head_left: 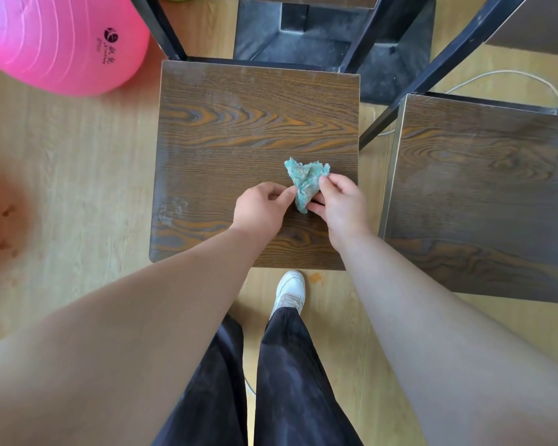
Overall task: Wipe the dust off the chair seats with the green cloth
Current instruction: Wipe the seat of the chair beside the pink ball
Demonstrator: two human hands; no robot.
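Small crumpled green cloth [305,183] held above near-right part of dark wood-grain square chair seat [239,123]. Left hand [260,209] and right hand [343,204] each pinch cloth edge with fingers, apparently refolding it for wiping. Pale dust smears at seat's near-left corner and back edge. Second matching seat [484,194] beside it; light wooden floor [78,175]; pink exercise ball [62,40].

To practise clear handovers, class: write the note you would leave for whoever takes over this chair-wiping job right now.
Hands: left hand and right hand both pinch the green cloth, bunched up over the middle chair seat.
Done: cannot tell how much; the cloth already looks soiled.
Left: pale dust patch at that seat's near left corner and a streak along its back edge; then the right chair seat.
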